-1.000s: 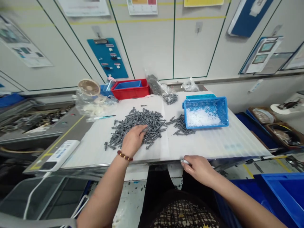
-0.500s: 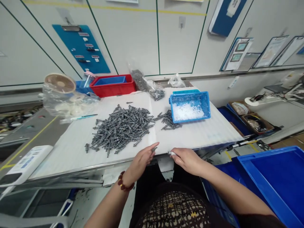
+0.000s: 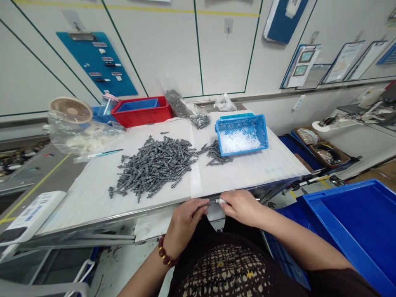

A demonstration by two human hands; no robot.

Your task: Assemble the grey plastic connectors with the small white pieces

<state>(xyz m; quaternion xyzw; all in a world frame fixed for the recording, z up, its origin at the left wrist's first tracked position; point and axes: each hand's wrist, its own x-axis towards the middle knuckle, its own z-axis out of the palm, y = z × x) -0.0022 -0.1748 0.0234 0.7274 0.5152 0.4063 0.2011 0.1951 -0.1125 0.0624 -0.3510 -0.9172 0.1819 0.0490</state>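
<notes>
Just off the table's front edge, my left hand point(image 3: 189, 218) is closed on a small grey ribbed part point(image 3: 212, 202), its tip poking out to the right. Facing it, my right hand point(image 3: 239, 206) grips a thin white pen-like tool point(image 3: 222, 201), whose far end sticks out beyond the little-finger side. Grey part and tool tip appear to meet end to end between the hands. Behind them on the table lies a large pile of grey ribbed parts point(image 3: 154, 167). A smaller group of grey parts point(image 3: 216, 153) lies beside a tilted blue bin point(image 3: 262, 140) holding small clear-white rings point(image 3: 238, 141).
A red bin point(image 3: 142, 117), bags of grey parts point(image 3: 199, 117), a small fan point(image 3: 71, 110) and a plastic bag point(image 3: 89, 140) line the back and left. A white box-like device point(image 3: 37, 212) stands at the left edge. Large blue crates point(image 3: 349, 239) are at my right.
My hands have come together, the left turning inward, so the grey part now touches or nearly touches the white tool. The view has shifted slightly.
</notes>
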